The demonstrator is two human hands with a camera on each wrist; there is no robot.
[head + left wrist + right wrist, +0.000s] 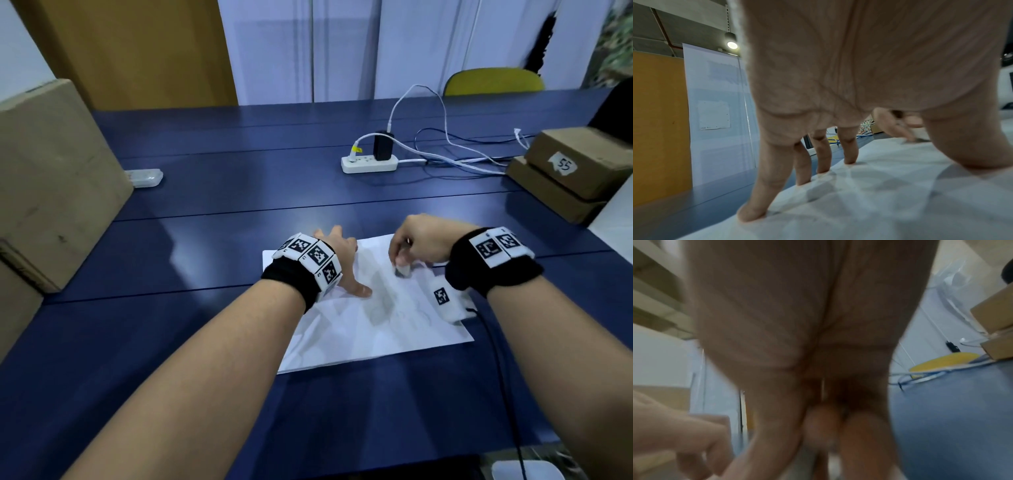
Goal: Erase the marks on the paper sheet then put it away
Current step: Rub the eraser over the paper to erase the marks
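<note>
A white paper sheet [376, 329] with faint pencil marks lies on the blue table [205, 240]. My left hand [337, 260] presses down on its far left part with spread, straight fingers [822, 155] and thumb. My right hand [416, 245] pinches a small white eraser [402, 269] with a grey underside and holds it against the sheet's far right part. In the left wrist view the sheet [900, 186] lies under the fingertips and the right hand [898, 125] shows beyond. The right wrist view is blurred; the right hand [818, 386] fills it.
A large cardboard box [51, 185] stands at the left, with a small white case [144, 178] beside it. A white power strip [370, 163] with a black charger and cables sits at the back. Stacked brown boxes [575, 168] stand at the right. A black cable [503, 377] runs near the sheet.
</note>
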